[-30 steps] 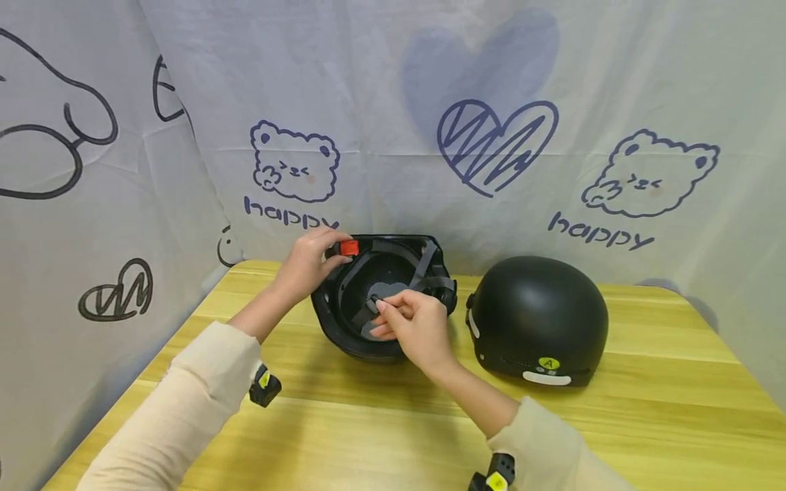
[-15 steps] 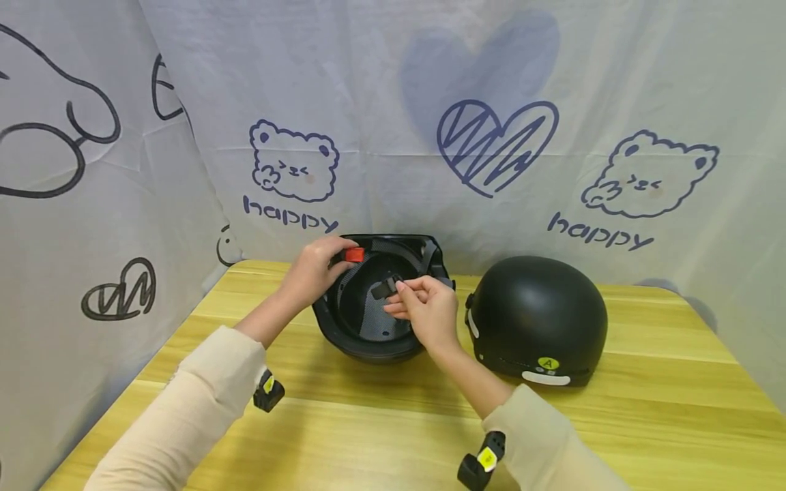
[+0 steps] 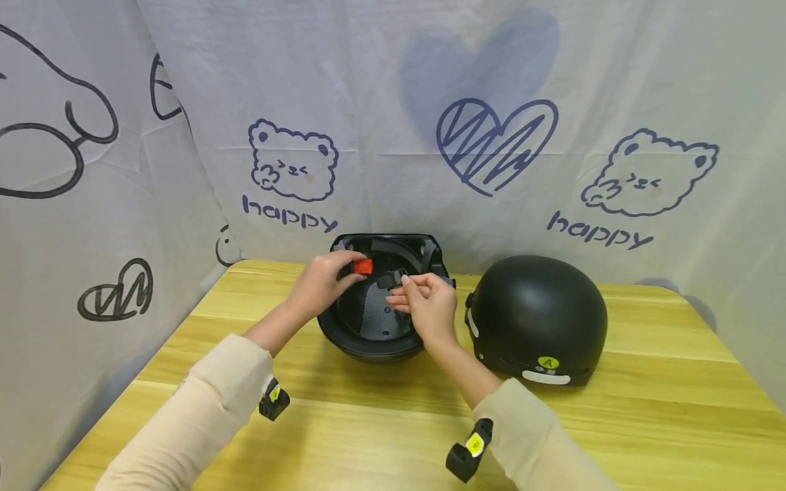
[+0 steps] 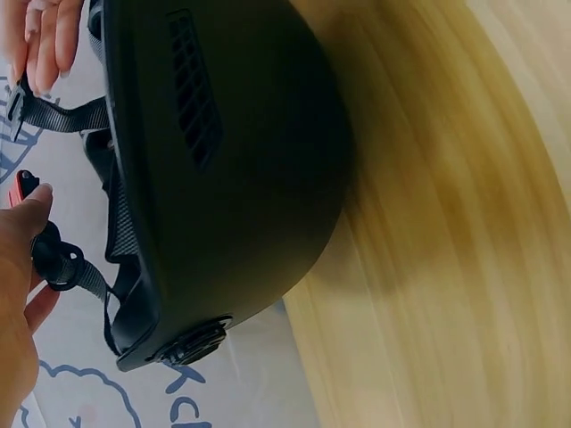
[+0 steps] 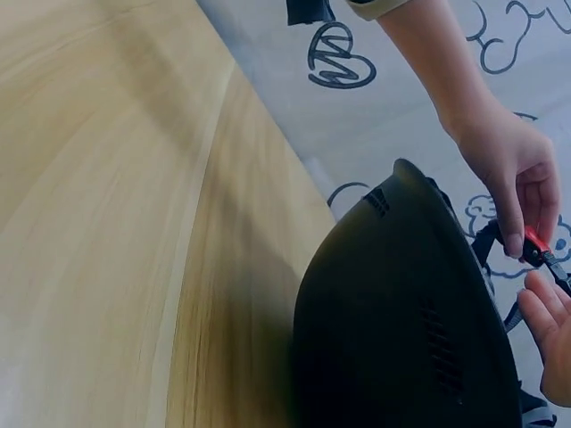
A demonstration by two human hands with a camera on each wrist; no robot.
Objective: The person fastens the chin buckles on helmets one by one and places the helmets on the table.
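An upturned black helmet [image 3: 368, 351] rests on the table, its padded inside facing up. Above its left side my left hand [image 3: 322, 283] pinches the red buckle [image 3: 364, 266] of the chin strap between thumb and fingers. My right hand [image 3: 434, 310] pinches the black buckle tongue [image 3: 389, 279] at the other strap's end. Tongue and buckle face each other with a small gap, plain in the left wrist view, where the webbing strap [image 4: 67, 116] runs from the tongue to the helmet. The right wrist view has the red buckle [image 5: 533, 239] beyond the helmet's rim.
A second black helmet [image 3: 540, 314], dome up with a yellow A sticker, stands to the right on the wooden table [image 3: 344, 436]. Behind the table hangs a pale cloth [image 3: 381, 82] with drawn bears and hearts. Each wrist wears a small black camera [image 3: 274, 399].
My left hand has brought the red buckle right and down, away from the helmet's far left rim. My right hand has lifted the buckle tongue up and slightly right, nearer the red buckle.
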